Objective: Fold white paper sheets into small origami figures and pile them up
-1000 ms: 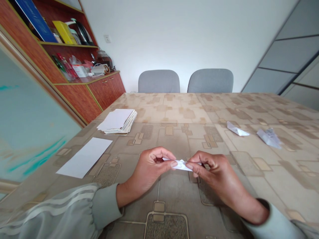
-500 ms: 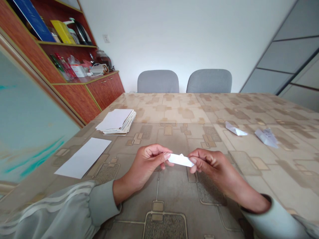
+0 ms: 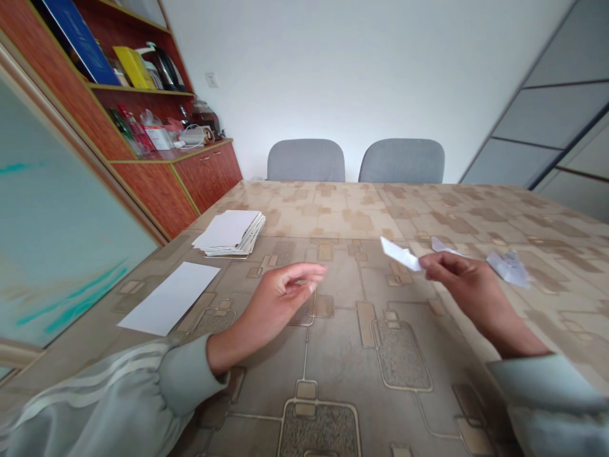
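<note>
My right hand (image 3: 464, 285) pinches one end of a small folded paper (image 3: 399, 254), white and narrow with a slanted tip, a little like a paper boat. It is held above the table, with the free end pointing left. My left hand (image 3: 285, 295) hovers over the table's middle, holding nothing, its fingers stretched out and the thumb a little apart. Just beyond the right hand lies another folded white paper (image 3: 445, 245), partly hidden by that hand. A crumpled-looking folded paper (image 3: 509, 268) rests farther right.
A stack of white paper (image 3: 228, 231) sits at the table's left, with a single white sheet (image 3: 170, 298) in front of it. Two grey chairs (image 3: 306, 160) stand behind the patterned table (image 3: 333, 387). A wooden cabinet (image 3: 209, 174) with bottles and a kettle is at back left.
My left hand has let go of the folded paper. The right hand has carried it right and farther across the table, toward the other folded papers.
</note>
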A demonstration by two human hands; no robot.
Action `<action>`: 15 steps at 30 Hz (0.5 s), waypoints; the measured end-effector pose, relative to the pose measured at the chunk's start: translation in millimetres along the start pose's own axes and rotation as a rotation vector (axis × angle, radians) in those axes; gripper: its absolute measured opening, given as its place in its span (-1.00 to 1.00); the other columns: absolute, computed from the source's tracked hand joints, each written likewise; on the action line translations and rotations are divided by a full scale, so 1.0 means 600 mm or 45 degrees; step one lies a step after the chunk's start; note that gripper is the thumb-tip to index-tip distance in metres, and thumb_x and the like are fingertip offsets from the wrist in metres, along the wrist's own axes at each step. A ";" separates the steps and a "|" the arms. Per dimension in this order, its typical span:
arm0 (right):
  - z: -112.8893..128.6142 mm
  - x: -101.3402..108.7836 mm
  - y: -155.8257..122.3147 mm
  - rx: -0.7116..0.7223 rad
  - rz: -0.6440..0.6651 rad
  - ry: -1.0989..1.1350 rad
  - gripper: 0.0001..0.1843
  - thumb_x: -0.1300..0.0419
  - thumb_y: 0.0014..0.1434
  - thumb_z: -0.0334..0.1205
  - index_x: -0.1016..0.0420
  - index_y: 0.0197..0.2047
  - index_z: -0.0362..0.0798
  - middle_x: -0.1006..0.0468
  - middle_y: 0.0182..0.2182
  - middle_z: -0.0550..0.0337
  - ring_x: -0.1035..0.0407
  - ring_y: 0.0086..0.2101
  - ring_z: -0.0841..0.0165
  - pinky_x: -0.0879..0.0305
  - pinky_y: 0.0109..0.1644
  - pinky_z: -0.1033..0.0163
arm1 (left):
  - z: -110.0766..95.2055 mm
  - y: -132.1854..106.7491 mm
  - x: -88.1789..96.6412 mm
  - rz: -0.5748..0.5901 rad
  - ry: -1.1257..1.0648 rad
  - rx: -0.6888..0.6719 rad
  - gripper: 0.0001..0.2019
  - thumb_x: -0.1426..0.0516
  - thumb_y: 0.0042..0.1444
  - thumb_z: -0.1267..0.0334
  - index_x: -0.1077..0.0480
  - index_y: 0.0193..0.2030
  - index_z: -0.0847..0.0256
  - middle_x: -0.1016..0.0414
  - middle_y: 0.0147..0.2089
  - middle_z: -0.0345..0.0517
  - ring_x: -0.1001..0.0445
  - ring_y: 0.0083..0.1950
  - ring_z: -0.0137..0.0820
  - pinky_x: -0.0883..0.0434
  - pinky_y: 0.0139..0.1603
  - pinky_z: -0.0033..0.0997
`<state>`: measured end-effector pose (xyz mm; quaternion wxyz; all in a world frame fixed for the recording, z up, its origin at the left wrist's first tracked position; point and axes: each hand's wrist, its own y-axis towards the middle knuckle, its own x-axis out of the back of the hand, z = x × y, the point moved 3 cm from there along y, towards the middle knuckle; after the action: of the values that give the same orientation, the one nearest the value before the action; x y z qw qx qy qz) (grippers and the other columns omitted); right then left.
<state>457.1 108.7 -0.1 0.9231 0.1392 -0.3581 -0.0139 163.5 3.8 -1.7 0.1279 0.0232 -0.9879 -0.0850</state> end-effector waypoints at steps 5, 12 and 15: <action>-0.078 0.100 0.032 -0.261 -0.348 -0.356 -0.70 -0.20 0.12 -0.05 -0.58 -0.40 -0.12 -0.56 -0.58 0.00 -0.34 -0.55 0.28 -0.07 -0.42 0.11 | -0.015 0.032 0.093 -0.182 0.372 -0.158 -0.76 -0.16 0.16 0.20 -0.53 -0.06 0.15 -0.53 0.09 -0.05 -0.48 0.10 -0.18 -0.36 0.15 -0.18; -0.169 0.142 0.039 -0.436 -0.371 -0.659 -0.73 -0.23 0.04 -0.14 -0.65 -0.46 -0.16 -0.50 -0.66 -0.01 -0.40 -0.49 0.19 -0.06 -0.39 0.09 | 0.015 0.050 0.234 -0.334 1.166 -0.053 -0.54 -0.05 0.21 -0.04 -0.43 0.08 0.24 -0.40 0.24 -0.08 -0.39 0.17 -0.10 -0.21 0.24 -0.23; -0.190 0.124 0.050 -0.509 -0.364 -0.772 -0.69 -0.16 0.10 -0.16 -0.68 -0.35 -0.17 -0.58 -0.55 -0.14 -0.45 -0.41 0.08 -0.11 -0.37 0.09 | 0.023 0.038 0.265 -0.243 1.318 0.085 -0.40 0.06 0.27 -0.13 -0.31 0.21 0.34 -0.27 0.32 -0.07 -0.39 0.14 -0.12 -0.20 0.23 -0.22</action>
<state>585.7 156.1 -23.4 0.7730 -0.0053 -0.5820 -0.2524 6.0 18.0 28.7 0.5898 0.1559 -0.7912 -0.0421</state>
